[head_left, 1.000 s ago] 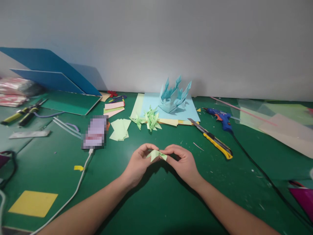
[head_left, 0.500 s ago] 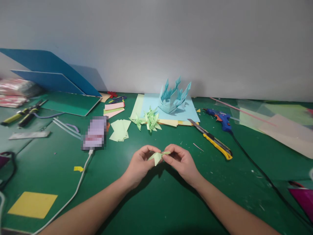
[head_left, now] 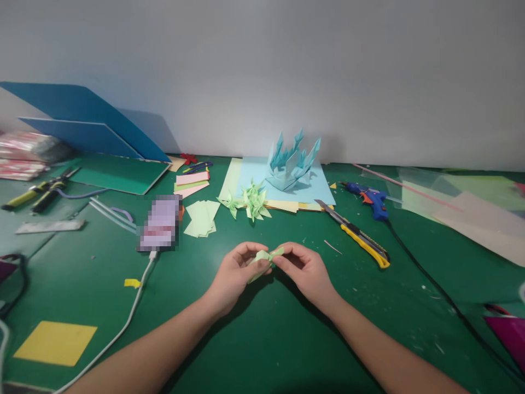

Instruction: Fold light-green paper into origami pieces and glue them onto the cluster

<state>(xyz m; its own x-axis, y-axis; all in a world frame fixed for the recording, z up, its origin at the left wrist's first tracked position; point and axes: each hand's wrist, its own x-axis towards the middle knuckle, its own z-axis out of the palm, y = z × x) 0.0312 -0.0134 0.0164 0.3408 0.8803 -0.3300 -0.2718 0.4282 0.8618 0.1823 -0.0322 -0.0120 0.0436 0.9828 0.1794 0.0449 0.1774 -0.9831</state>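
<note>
Between my two hands, just above the green table, is a small pale green folded paper flower (head_left: 262,255). My left hand (head_left: 238,272) pinches its left side, with the thumb lying across the front. My right hand (head_left: 304,269) grips a petal on its right side between thumb and fingertips. Part of the paper is hidden by my fingers. Beyond my hands lie several finished green paper flowers (head_left: 255,198) and, to their left, a fanned stack of pale green paper pieces (head_left: 202,219).
A blue folded-paper piece with upright points (head_left: 287,176) stands on paper sheets at the back. Right of my hands lie a yellow box cutter (head_left: 361,241) and a blue glue gun (head_left: 375,203) with its cord. A phone (head_left: 159,223) on a white cable (head_left: 133,314) is at left.
The paper flower has turned in my fingers. My left thumb now lies over its front, and the petal that hung down no longer shows there. My hands stay in nearly the same place.
</note>
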